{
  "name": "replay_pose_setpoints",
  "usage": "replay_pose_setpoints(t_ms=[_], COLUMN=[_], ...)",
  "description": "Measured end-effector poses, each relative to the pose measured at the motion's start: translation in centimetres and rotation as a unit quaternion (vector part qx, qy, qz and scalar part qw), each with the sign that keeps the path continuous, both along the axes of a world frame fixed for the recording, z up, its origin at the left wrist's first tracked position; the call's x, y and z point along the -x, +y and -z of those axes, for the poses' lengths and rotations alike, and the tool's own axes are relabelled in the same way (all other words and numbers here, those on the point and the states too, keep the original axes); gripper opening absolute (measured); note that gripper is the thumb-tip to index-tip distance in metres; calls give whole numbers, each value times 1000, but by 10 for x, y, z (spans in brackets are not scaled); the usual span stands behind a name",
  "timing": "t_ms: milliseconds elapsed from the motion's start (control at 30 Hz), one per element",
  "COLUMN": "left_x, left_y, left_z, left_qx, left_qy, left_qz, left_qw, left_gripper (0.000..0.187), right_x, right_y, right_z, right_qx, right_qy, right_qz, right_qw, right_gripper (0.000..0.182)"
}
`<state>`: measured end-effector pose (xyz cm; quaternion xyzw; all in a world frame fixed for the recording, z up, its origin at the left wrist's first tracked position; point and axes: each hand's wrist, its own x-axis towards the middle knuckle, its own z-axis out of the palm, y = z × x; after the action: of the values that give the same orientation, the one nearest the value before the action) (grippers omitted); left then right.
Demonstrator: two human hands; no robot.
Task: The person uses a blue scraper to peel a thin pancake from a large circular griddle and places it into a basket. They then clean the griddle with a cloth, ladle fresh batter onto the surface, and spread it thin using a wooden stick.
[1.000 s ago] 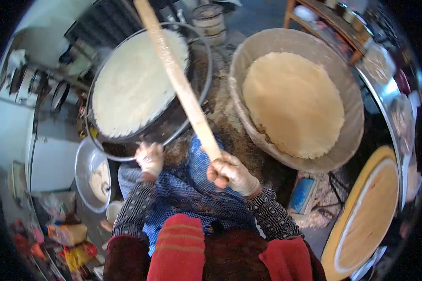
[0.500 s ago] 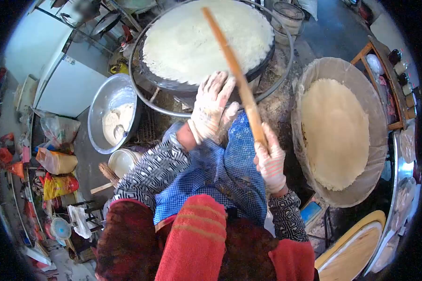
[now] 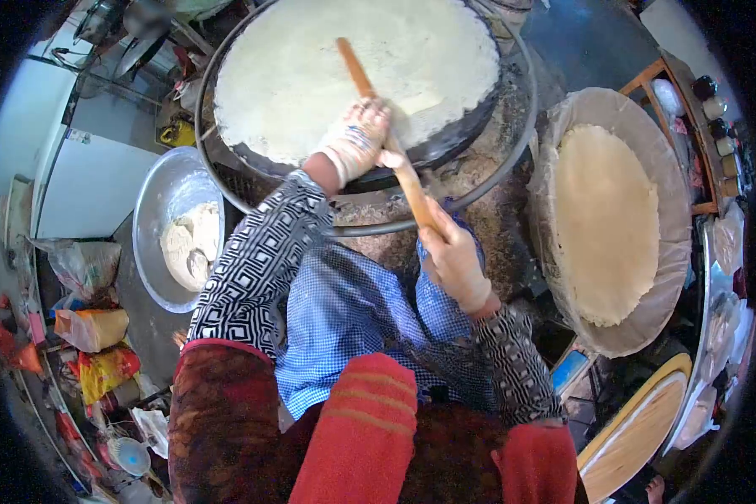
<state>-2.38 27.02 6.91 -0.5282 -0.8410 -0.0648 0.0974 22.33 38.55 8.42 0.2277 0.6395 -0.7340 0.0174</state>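
A wide round griddle (image 3: pixel 479 134) with a black rim stands in front of me, coated with a thin pale layer of batter (image 3: pixel 311 59). I hold a long, flat wooden spreader (image 3: pixel 357 67) slantwise, its far end over the batter. My right hand (image 3: pixel 454 256), in a thin whitish glove, is closed around the near end, outside the griddle's rim. Farther up, my gloved left hand (image 3: pixel 357 139) lies over the middle of the spreader, fingers on top and thumb along the near side. That hand is above the griddle's near edge.
A metal ring (image 3: pixel 353 229) surrounds the griddle. To the left, a metal basin (image 3: pixel 151 202) holds dough or thick batter (image 3: pixel 185 248). At right, a plastic-lined basket (image 3: pixel 592 109) holds thin round flatbreads (image 3: pixel 609 227). A round wooden board (image 3: pixel 638 437) leans at lower right; bags (image 3: pixel 92 328) crowd the left.
Both hands have moved forward with the spreader. My left hand, spread beside it before, now rests on it. The spreader's far end has come down toward the batter; the view has shifted.
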Motion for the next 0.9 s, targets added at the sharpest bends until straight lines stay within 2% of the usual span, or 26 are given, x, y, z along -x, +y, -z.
replay_pose_setpoints(t_ms=[67,167,233,267,300,367,400,467,533,600,633,667,700,733,767,800,867,900], left_x=[16,29,13,2,-9,-20,-34,-35,-23,-25,-25,-37,-52,-71,-86,-103,-136,-152], left_y=[-37,-114,-153,-172,-191,-231,-243,-263,-282,-266,-255,-245,-233,-217,-202,-180,-140,-115], left_z=[-10,-13,-29,-32,-38,-35,-41,-38,-4,-6,11,15,20,6,9,5,25,29], left_qx=[45,59,71,66,22,-95,-110,-43,126,187,240,192,172,141,107,96,-50,-74], left_qy=[-3,6,0,5,-7,4,10,46,42,-33,-38,-51,-30,-64,-76,-98,-37,-85], left_qz=[-73,-129,-151,-162,-150,-118,-199,-218,-175,-131,-128,-138,-159,-172,-176,-197,-216,-234], left_qw=[996,990,986,985,988,988,974,974,976,973,962,970,972,973,976,971,974,966], left_gripper=[76,88,86,82,76,63,61,62,55,48,45,40,39,37,36,36,34,27], right_x=[33,68,73,69,62,49,41,33,25,15,13,12,5,0,1,-1,4,5], right_y=[-13,-59,-86,-95,-93,-76,-62,-22,29,98,127,144,146,144,139,131,57,20], right_z=[8,8,35,44,21,13,10,-6,6,29,24,17,-4,-23,-25,-12,-19,-23], right_qx=[-48,-102,-270,-308,-339,-360,-382,-517,-641,-717,-714,-708,-532,-325,-177,-106,-205,-254], right_qy=[14,-50,94,196,128,124,119,30,-18,73,76,80,55,24,19,85,32,17], right_qz=[-51,-141,-153,-126,-178,-195,-208,-245,-212,-95,-42,12,63,106,195,170,21,-53], right_qw=[997,983,946,922,915,904,893,820,737,687,695,702,842,939,965,976,978,965], right_gripper=[48,48,45,44,48,44,41,33,30,35,36,39,40,42,39,39,39,39])
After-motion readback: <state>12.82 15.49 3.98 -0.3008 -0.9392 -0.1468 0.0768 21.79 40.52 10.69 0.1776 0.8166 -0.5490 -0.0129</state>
